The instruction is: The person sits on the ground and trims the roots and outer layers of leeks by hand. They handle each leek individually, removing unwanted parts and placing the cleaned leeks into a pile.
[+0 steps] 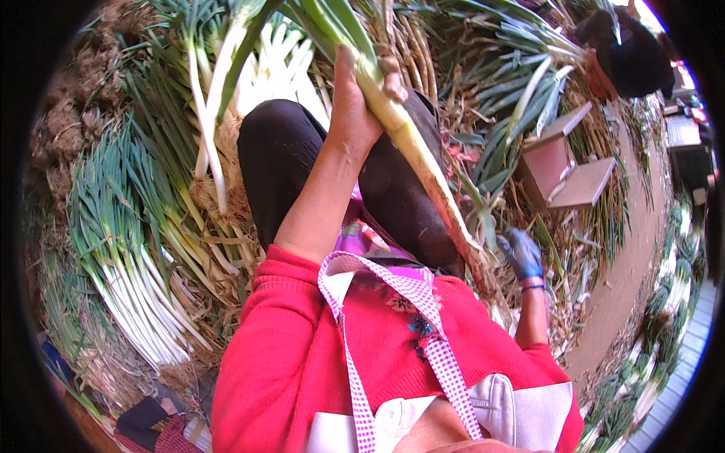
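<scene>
My bare left hand (362,102) is closed around a thick leek-like green onion (416,144), just below its green leaves. The stalk slants down to the right across my dark-trousered knees. Its lower end is brown and soiled and comes close to my red sweater. My right hand (520,253), in a blue-grey glove, is low on the right, beside the lower part of the stalk. A loose, pale green leaf (486,218) hangs close to the glove's fingertips. Whether those fingers grip it is unclear.
A bundle of green onions (141,294) lies to my left, with more upright stalks (212,113) beyond it. Dry leaf litter covers the ground. A small wooden stool-like object (558,164) stands at right, near another person (628,56). Onion bundles (651,328) line the far right.
</scene>
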A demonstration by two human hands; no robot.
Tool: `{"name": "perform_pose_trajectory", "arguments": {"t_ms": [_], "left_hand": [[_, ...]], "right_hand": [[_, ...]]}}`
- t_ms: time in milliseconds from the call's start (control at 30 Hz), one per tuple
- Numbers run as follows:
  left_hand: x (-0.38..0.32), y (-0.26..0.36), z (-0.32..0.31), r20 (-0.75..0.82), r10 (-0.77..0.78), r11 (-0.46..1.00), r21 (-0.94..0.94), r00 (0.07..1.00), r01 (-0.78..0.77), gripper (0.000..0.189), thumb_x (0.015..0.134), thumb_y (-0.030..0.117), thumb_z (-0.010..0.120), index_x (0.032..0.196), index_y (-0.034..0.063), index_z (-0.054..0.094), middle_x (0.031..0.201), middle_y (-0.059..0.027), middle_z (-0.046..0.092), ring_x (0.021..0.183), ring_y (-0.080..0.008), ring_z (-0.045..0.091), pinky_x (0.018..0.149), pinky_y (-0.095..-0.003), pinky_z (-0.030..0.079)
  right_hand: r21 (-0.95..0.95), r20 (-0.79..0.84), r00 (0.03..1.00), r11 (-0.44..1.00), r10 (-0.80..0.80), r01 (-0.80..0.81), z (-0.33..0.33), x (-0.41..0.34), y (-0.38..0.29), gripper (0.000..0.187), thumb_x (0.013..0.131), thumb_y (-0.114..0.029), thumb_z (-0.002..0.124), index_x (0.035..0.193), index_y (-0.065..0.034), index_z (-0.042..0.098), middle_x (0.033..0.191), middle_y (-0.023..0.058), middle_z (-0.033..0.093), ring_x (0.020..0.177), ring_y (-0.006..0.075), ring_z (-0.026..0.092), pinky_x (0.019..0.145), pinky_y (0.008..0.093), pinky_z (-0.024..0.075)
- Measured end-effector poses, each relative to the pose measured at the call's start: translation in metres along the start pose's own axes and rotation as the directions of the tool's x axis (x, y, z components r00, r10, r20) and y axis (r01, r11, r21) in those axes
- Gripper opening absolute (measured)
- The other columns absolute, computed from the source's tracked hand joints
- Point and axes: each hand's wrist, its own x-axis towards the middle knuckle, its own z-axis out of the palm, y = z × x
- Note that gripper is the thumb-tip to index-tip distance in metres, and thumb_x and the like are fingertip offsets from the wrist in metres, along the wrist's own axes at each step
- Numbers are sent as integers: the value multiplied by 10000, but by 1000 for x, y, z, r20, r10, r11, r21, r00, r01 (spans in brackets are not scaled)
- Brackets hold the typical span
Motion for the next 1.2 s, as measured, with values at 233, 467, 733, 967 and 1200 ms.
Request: {"name": "perform_pose_trajectory", "arguments": {"t_ms": [233,467,733,967,1200], "left_hand": [[-9,-12,17,-80,-23,999,-28,997,21,516,808,465,655,1122,91,489,852,-54,529,755,-177,546,833,-436,478],[-20,10,8,-150,45,991,-114,988,-63,472,780,312,726,1141,119,491,864,-60,536,807,-212,561,873,-506,464],[-13,4,-7,-161,76,995,-56,984,-86,548,778,409,709,1166,109,465,873,-57,521,810,-200,544,774,-425,478],[-21,7,-2,72,63,996,-68,995,-58,665,828,585,554,1233,71,437,949,-75,511,805,-181,498,756,-373,446],[-18,6,-13,-152,43,999,-11,987,-45,645,828,584,556,1166,43,460,906,-71,511,730,-168,495,675,-331,453]], "right_hand": [[691,-478,734,309,-483,653,-49,30,-178,320,839,-132,658,1132,-29,577,873,42,594,859,114,560,773,263,458],[398,-624,576,419,-528,816,-61,31,-234,204,758,-107,735,773,-53,538,693,3,512,648,92,488,589,254,406],[433,-454,676,520,-580,736,-73,8,-210,147,767,-29,690,812,-26,550,805,69,591,811,165,587,726,291,457],[928,-310,740,-21,-597,372,-51,53,-243,269,789,-95,729,985,-17,562,874,-16,537,794,61,497,729,220,449],[340,-584,520,395,-623,854,-45,42,-238,200,738,-54,733,766,-40,535,692,29,495,614,126,428,572,258,391]]}}
